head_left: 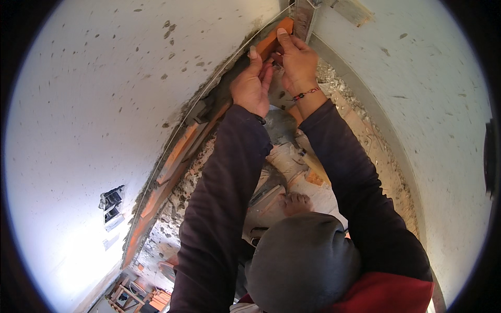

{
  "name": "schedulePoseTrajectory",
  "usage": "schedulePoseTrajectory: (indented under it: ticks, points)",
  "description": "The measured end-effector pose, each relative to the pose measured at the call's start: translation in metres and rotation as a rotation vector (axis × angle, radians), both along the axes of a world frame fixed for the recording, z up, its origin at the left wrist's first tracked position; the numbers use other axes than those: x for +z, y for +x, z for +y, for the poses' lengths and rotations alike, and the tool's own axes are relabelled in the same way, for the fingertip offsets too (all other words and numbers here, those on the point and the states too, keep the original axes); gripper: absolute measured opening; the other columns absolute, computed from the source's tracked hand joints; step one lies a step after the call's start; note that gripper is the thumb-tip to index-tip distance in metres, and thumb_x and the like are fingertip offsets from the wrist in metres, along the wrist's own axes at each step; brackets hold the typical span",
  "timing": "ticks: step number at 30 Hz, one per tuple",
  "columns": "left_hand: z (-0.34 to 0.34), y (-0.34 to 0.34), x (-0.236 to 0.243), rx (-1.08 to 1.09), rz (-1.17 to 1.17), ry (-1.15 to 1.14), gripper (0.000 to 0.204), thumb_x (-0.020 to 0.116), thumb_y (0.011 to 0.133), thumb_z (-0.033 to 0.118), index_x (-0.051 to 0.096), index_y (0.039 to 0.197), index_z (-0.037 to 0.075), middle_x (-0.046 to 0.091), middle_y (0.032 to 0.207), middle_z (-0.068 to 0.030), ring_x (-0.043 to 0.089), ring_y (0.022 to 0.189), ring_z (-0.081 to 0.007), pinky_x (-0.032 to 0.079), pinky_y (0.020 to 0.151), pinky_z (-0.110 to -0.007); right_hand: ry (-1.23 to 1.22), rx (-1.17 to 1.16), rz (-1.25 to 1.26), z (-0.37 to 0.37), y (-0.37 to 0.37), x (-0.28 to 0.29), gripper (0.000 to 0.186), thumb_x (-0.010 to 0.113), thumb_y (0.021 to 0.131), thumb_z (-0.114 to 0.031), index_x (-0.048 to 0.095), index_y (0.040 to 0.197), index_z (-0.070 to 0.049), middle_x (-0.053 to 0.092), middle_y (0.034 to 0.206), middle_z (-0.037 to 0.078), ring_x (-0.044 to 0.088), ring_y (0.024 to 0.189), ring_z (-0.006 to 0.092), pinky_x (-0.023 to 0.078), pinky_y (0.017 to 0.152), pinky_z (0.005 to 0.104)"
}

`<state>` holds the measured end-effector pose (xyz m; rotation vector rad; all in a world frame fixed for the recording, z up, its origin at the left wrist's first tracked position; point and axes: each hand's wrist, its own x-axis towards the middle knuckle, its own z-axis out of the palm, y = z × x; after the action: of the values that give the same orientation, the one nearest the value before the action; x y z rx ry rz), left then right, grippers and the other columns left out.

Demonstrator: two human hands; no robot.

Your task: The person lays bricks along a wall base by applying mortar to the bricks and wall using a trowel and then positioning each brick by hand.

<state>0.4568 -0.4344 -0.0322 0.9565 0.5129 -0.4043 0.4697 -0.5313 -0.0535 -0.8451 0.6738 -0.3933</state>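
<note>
Against the base of the left wall, an orange clay tile (pixel 271 44) stands on edge in the far corner. My right hand (pixel 301 61) pinches its far end, thumb on the top edge and fingers curled below. My left hand (pixel 251 86) is at the tile's near end, thumb raised against it and fingers bent underneath. Wet grey mortar (pixel 227 83) lies along the wall beside the tile. A taut white string (pixel 222 71) runs just above it. Nearer to me, more orange tiles (pixel 178 152) line the same wall.
A vertical post (pixel 302 21) stands at the corner. The right wall (pixel 417 99) closes in the narrow space. Rubble (pixel 339 86) and a wooden handle-like piece (pixel 316 168) lie on the floor. An opening with a dark box (pixel 111 203) is in the left wall. Stacked orange tiles (pixel 159 299) sit lower left.
</note>
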Motion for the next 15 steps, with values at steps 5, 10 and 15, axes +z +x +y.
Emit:
schedulePoseTrajectory:
  ticks: [5,10,15]
  points:
    - [-0.009,0.007,0.000,0.041,0.033,-0.007,0.028,0.072,0.087,0.024,0.062,0.103,0.003,0.060,0.098,-0.0036,0.055,0.091,-0.0148,0.048,0.086,-0.028,-0.006,-0.081,0.036,0.000,0.007,-0.004,0.042,0.077,0.081,-0.022,0.064,0.101,0.011,0.066,0.087,0.011,0.060,0.069,0.0149,0.050,0.057,0.0277]
    - [-0.011,0.010,-0.001,0.047,0.029,0.001,0.033,0.072,0.086,0.026,0.061,0.104,0.000,0.060,0.100,-0.0053,0.055,0.091,-0.0162,0.048,0.088,-0.029,-0.030,-0.108,0.003,0.004,0.005,-0.005,0.046,0.079,0.079,-0.021,0.062,0.105,0.013,0.066,0.088,0.012,0.060,0.072,0.0148,0.049,0.061,0.0257]
    - [-0.011,0.016,-0.011,0.013,-0.004,0.018,0.038,0.071,0.086,0.028,0.059,0.106,-0.002,0.060,0.101,-0.0068,0.056,0.090,-0.0170,0.050,0.085,-0.030,-0.009,-0.139,-0.011,0.016,0.000,-0.006,0.046,0.079,0.078,-0.019,0.063,0.108,0.011,0.065,0.091,0.009,0.059,0.076,0.0136,0.050,0.067,0.0275]
